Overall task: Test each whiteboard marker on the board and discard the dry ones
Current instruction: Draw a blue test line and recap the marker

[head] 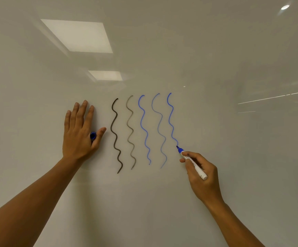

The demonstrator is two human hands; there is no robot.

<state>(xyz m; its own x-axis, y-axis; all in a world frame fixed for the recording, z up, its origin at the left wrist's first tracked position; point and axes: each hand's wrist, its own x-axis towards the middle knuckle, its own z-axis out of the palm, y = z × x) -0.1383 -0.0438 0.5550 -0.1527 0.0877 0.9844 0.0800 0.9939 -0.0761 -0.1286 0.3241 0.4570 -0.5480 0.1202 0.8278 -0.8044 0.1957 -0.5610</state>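
The right hand point(200, 172) grips a blue whiteboard marker point(191, 161) in a writing hold, fingers and thumb curled round the white barrel, with the blue tip touching the whiteboard point(215, 68) at the lower end of the fifth wavy line point(171, 120). That line is a strong blue and stops higher than the others beside it. To its left stand four more vertical squiggles, side by side and apart from one another: a dark black line point(115, 136) at the far left, then a faded grey line point(130, 132), then a solid blue line point(144, 129), then a pale thin blue line point(159, 131) just left of the one under the tip. The left hand point(79, 132) lies flat against the board, well apart from the right hand and left of the black line, its four fingers straight and pointing upward, the thumb spread to the side. A blue cap point(93, 135) sits tucked between the thumb and the base of the forefinger (only its round end shows, so how firmly it is pinched cannot be told). Both bare forearms reach up from the bottom corners. The glossy board mirrors rectangular ceiling lights point(77, 35) above the left hand.
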